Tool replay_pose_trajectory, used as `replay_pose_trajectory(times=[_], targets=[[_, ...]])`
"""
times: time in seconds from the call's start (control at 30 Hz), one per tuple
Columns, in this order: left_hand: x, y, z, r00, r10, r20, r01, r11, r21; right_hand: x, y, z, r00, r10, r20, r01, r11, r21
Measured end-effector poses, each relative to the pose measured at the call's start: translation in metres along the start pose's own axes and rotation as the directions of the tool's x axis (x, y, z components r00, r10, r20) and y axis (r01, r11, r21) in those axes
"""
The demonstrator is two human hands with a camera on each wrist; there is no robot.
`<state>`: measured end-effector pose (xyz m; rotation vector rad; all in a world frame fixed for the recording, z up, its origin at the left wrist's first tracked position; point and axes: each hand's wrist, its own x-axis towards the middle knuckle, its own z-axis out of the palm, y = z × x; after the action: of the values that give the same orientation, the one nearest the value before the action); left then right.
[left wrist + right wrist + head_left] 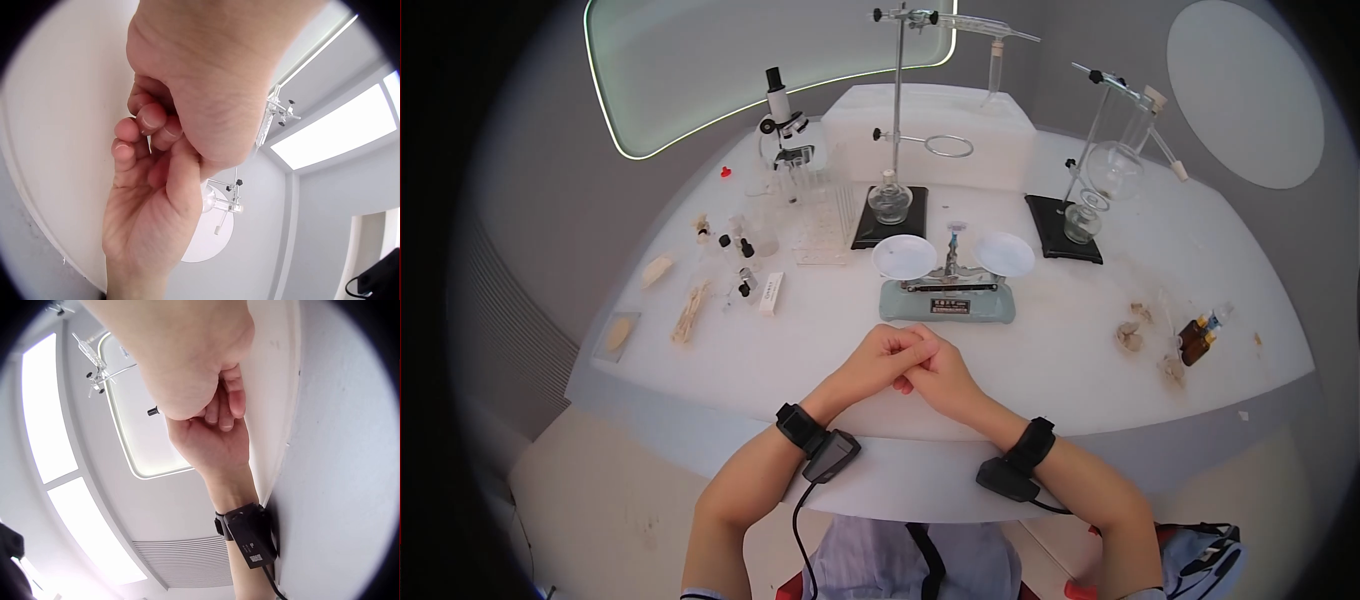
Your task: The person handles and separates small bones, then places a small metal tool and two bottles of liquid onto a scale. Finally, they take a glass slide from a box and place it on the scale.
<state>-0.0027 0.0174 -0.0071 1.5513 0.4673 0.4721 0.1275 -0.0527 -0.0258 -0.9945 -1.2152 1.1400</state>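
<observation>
My left hand and right hand are folded loosely together over the front of the table, just before the balance. Their thumbs cross on top in the head view. From the left wrist, the right hand shows its palm, with relaxed, bent fingers meeting those of the left hand. The right wrist view has the left hand partly tucked behind the right hand. No tool or vessel shows between them. Two white pans top the balance.
Behind the balance stands an iron stand with a glass spirit lamp on its base. A second stand is at right. Brown dropper bottles lie right; a small white box, wooden sticks and a microscope are left.
</observation>
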Motion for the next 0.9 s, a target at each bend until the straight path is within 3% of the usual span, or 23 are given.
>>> replay_pose_trajectory(times=[0.23, 0.4, 0.47, 0.9], targets=[[-0.002, 0.005, 0.0, 0.999, -0.018, -0.027, 0.019, 1.0, 0.019, 0.001, 0.007, -0.003, 0.999, -0.004, 0.042, 0.005, 1.0, -0.026], [-0.004, 0.01, 0.003, 0.998, -0.014, -0.067, 0.02, 0.995, 0.1, 0.0, 0.004, 0.0, 0.998, -0.004, -0.062, 0.004, 1.0, 0.002], [-0.003, 0.009, 0.004, 1.0, -0.013, -0.021, 0.015, 0.994, 0.111, 0.002, 0.01, 0.0, 0.999, -0.046, -0.006, 0.046, 0.999, -0.002], [0.001, -0.007, -0.009, 0.997, 0.024, -0.07, -0.013, 0.988, 0.154, -0.001, 0.008, -0.001, 0.994, -0.104, -0.037, 0.104, 0.994, -0.022]])
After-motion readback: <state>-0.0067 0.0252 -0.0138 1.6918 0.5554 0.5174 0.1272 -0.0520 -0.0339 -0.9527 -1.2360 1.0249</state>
